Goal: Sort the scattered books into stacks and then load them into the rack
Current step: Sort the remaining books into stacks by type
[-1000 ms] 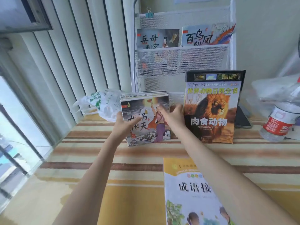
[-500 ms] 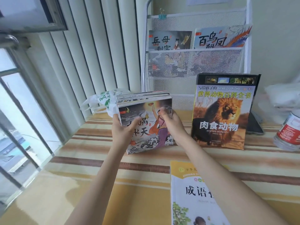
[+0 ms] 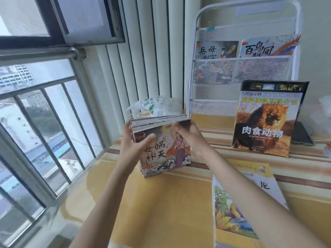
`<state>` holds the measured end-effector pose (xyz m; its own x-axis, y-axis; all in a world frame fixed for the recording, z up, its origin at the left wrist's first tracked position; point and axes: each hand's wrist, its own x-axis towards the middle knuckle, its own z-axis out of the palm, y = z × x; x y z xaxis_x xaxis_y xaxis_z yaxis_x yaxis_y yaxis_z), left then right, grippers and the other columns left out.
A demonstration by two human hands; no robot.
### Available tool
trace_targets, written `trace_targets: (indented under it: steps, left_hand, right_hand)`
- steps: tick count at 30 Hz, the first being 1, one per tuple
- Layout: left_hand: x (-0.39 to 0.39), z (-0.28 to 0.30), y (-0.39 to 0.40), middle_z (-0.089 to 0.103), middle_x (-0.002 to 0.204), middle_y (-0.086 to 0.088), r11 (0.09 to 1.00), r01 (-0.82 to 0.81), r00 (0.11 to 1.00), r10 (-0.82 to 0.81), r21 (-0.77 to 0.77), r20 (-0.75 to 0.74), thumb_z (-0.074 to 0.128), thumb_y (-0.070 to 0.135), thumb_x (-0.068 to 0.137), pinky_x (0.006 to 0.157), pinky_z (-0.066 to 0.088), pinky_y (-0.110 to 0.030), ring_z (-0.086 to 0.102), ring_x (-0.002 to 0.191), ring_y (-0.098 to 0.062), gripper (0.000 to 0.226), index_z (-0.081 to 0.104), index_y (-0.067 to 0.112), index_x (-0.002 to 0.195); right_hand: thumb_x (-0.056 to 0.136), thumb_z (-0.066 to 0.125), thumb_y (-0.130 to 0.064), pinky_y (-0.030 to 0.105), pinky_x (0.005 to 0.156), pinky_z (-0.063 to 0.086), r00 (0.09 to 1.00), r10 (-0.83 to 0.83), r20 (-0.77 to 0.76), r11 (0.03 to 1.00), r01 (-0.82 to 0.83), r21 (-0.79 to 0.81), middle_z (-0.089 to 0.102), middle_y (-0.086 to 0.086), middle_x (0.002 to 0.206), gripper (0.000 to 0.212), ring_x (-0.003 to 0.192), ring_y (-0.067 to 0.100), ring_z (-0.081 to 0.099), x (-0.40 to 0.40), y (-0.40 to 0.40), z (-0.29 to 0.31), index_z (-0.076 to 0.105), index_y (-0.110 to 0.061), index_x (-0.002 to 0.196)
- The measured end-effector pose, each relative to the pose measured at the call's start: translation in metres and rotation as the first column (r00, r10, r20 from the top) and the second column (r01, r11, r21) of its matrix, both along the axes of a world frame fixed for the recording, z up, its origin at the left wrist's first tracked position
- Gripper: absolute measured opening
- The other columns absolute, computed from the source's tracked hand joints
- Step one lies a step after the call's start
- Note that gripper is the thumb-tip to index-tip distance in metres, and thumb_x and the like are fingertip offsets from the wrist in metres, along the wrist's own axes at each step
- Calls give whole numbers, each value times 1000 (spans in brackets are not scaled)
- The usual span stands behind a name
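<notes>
A stack of thin picture books [image 3: 162, 151] stands on edge on the striped table [image 3: 161, 203], its illustrated cover facing me. My left hand [image 3: 133, 140] grips the stack's left side, thumb across the cover. My right hand [image 3: 189, 136] holds its upper right corner with curled fingers. The white mesh rack [image 3: 241, 72] stands behind, with two picture books [image 3: 217, 50] [image 3: 268, 47] in its top pocket. A tall lion book [image 3: 266, 119] leans upright against the rack's lower part. A large yellow book [image 3: 250, 199] lies flat near me on the right.
A crumpled plastic bag [image 3: 154, 105] lies behind the stack by the white ribbed wall. A dark phone [image 3: 301, 134] lies right of the lion book, and a bottle cap edge shows at the far right. A barred window [image 3: 44, 113] runs along the left.
Both hands have pulled the stack of picture books toward me and to the left, away from the rack, tilting it slightly. The view has swung left toward the window.
</notes>
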<state>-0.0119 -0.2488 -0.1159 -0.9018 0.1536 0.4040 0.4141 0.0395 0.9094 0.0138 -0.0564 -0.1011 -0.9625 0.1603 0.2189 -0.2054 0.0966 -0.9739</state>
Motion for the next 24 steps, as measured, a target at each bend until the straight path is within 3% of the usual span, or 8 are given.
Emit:
trace_targets:
  steps: [3,6,9,12,15,18,21,24]
  left_hand:
    - [3,-12,9,60,116,7,998,-61,998,61,3,13,86,29,64,85,50,-18,61,105,-3,76,38,40,121]
    - [5,-24,18,64,105,3,981,-192,981,192,11,-14,85,30,67,81,53,-24,65,97,-10,61,45,22,112]
    - [-2,-13,16,65,96,9,974,-212,977,212,-75,-4,83,47,63,74,54,-21,66,89,-6,65,51,15,109]
    - [-7,2,11,73,89,4,957,-125,976,166,-260,144,78,69,53,72,60,-35,71,79,-12,70,64,21,101]
    - [0,4,5,75,80,-3,940,72,939,48,-333,339,82,56,58,78,59,-43,73,75,-21,49,69,19,88]
    - [10,-9,-2,76,83,-5,902,130,917,50,-412,397,81,61,54,79,59,-41,73,75,-21,59,71,14,89]
    - [21,-24,-6,75,81,-4,838,137,896,122,-528,426,78,64,55,78,59,-38,72,75,-19,60,73,13,86]
    - [23,-34,-9,74,79,-3,810,112,893,172,-576,416,74,77,41,80,58,-41,71,77,-21,75,72,13,81]
  right_hand:
    - [74,69,-44,14,82,43,993,-113,-31,993,113,-26,61,-11,99,42,94,1,58,-1,-6,-16,50,-25,107]
    - [73,70,-45,18,79,42,983,-176,-50,984,175,-17,64,-5,100,54,97,9,60,-3,-9,-17,52,-14,113]
    - [77,72,-41,18,81,41,976,-209,-64,978,210,9,65,-3,101,52,93,5,60,-1,-10,-5,54,-7,113]
    - [77,64,-58,25,77,39,947,-318,43,933,305,189,59,-4,103,63,97,15,56,5,-5,1,51,-9,114]
    - [75,56,-71,33,84,44,895,-329,302,894,192,405,55,8,124,94,110,27,54,13,2,-2,30,-6,138]
    - [77,56,-68,32,89,41,880,-328,342,852,120,509,43,10,143,96,125,30,47,25,0,-16,21,-12,146]
    - [77,53,-70,28,71,41,849,-363,385,815,89,572,61,5,112,85,98,25,58,37,-8,-35,35,-12,136]
    - [76,52,-72,28,62,42,841,-421,339,738,100,667,65,-1,79,69,84,20,60,38,-14,-44,49,-10,106]
